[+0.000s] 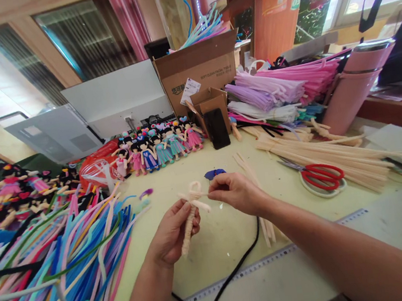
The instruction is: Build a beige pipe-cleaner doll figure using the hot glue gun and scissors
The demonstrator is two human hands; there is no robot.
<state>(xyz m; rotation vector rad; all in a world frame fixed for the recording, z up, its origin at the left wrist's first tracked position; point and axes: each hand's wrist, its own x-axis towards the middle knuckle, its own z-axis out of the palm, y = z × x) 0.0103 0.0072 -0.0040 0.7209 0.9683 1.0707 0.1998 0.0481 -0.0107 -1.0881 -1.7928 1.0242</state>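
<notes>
With the black phone [217,128] as the landmark, the cream pipe-cleaner figure [187,230] is held above the surface [211,266], nearer the wearer than the phone and a little to its left. The left hand [178,228] is closed around the figure's wound body, a loop showing at its top. The right hand [236,194] is apart from the left, thumb and fingers pinched on a thin strand [202,195] at the figure's top; the detail is small and blurred, so whether that strand is a limb or a separate piece is hard to say.

Just left of the phone stands a row of small dolls [162,146]; farther left and nearer the wearer spreads a heap of coloured pipe cleaners [71,273]. A small blue item [215,173] lies in front of the phone. To the phone's right are purple, white and pink bundles [270,86], with beige stems [328,158] and red-handled scissors [322,177] nearer the wearer, and a pink flask [355,88] farther right.
</notes>
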